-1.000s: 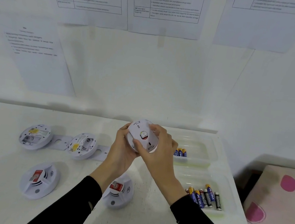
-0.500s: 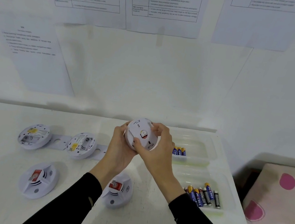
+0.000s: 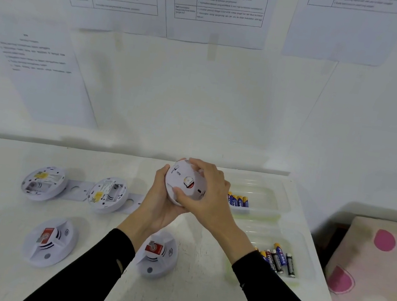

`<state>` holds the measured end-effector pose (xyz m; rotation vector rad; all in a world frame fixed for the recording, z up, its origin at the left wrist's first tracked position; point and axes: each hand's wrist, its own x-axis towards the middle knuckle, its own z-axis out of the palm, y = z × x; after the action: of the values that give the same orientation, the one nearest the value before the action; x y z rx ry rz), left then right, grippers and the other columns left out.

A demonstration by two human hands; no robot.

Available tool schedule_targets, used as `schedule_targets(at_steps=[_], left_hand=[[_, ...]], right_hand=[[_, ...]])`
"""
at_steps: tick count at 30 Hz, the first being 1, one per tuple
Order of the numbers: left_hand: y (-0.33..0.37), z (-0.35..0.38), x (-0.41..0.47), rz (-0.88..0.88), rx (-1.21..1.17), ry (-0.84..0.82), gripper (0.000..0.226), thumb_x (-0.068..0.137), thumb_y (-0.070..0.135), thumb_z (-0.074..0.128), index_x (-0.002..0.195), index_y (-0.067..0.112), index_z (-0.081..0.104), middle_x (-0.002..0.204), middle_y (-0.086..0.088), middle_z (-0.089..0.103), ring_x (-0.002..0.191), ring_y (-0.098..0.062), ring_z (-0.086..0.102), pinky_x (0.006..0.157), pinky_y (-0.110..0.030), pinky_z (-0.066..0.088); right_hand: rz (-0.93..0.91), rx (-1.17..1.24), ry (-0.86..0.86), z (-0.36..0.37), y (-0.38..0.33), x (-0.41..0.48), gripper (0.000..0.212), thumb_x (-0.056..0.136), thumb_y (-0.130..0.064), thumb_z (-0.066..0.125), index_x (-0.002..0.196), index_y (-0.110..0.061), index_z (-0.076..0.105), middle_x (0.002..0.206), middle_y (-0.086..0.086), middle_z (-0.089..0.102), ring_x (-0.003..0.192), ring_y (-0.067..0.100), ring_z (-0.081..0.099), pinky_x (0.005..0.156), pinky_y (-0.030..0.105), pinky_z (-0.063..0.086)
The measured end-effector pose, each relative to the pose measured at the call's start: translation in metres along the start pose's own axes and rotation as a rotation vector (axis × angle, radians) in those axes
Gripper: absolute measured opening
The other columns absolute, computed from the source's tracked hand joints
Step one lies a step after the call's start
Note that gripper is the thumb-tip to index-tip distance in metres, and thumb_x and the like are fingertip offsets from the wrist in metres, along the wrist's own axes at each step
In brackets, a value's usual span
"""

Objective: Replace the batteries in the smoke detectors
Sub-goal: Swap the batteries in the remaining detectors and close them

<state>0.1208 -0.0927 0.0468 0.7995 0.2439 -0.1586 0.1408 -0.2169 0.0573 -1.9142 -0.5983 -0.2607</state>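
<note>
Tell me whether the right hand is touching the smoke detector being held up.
Touching. The head view shows the right hand wrapped over the raised smoke detector, thumb pressed on its face, fingers curled over its top edge.

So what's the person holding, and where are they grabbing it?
A round white smoke detector, lifted off the table. The left hand cups its left edge and underside; the right hand wraps its right rim, fingers over the top.

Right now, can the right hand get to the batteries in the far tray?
Probably not yet: the right hand and left hand both grip the held detector. The path looks free otherwise; the batteries lie uncovered in the open far tray, just right of that hand.
</note>
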Motion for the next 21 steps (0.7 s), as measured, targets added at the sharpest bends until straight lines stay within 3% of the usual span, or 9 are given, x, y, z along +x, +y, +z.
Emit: schedule_targets(at_steps=[7,11,15,18,21], left_hand=[[0.0,0.003,0.003,0.047,-0.002,0.013,0.056,0.101,0.048,0.029,0.146,0.018,0.044,0.136,-0.017,0.059,0.115,-0.029,0.063,0.084,-0.04,0.059],[-0.003,0.004,0.005,0.102,-0.002,0.043,0.053,0.102,0.046,0.03,0.145,0.018,0.044,0.138,-0.017,0.057,0.116,-0.029,0.062,0.09,-0.039,0.056],[-0.005,0.006,0.006,0.179,0.009,0.075,0.048,0.104,0.044,0.029,0.139,0.019,0.05,0.127,-0.014,0.064,0.113,-0.026,0.064,0.093,-0.036,0.056],[-0.004,0.006,0.006,0.211,0.003,0.085,0.043,0.105,0.042,0.029,0.131,0.021,0.056,0.123,-0.013,0.065,0.111,-0.025,0.065,0.09,-0.036,0.057],[0.001,0.006,0.008,0.222,-0.035,0.102,0.045,0.103,0.042,0.033,0.135,0.02,0.055,0.133,-0.016,0.061,0.121,-0.033,0.06,0.1,-0.048,0.051]], right_hand=[[0.038,-0.033,0.025,0.002,0.002,0.002,0.064,0.068,-0.038,0.079,0.121,-0.041,0.044,0.11,-0.026,0.051,0.105,-0.006,0.047,0.089,0.014,0.025],[0.096,0.017,0.096,0.009,0.002,0.0,0.063,0.067,-0.038,0.08,0.121,-0.032,0.046,0.11,-0.021,0.051,0.105,-0.002,0.048,0.091,0.025,0.037],[0.097,0.01,0.174,0.016,-0.002,-0.002,0.06,0.068,-0.039,0.077,0.119,-0.03,0.046,0.11,-0.019,0.05,0.105,0.002,0.049,0.09,0.037,0.046],[0.075,-0.023,0.122,0.016,-0.001,0.0,0.059,0.069,-0.046,0.074,0.118,-0.03,0.045,0.113,-0.017,0.05,0.107,0.001,0.048,0.092,0.028,0.035],[0.048,-0.172,0.077,0.009,0.005,0.002,0.063,0.066,-0.066,0.068,0.114,-0.032,0.047,0.113,-0.016,0.046,0.106,0.004,0.043,0.09,0.028,0.027]])
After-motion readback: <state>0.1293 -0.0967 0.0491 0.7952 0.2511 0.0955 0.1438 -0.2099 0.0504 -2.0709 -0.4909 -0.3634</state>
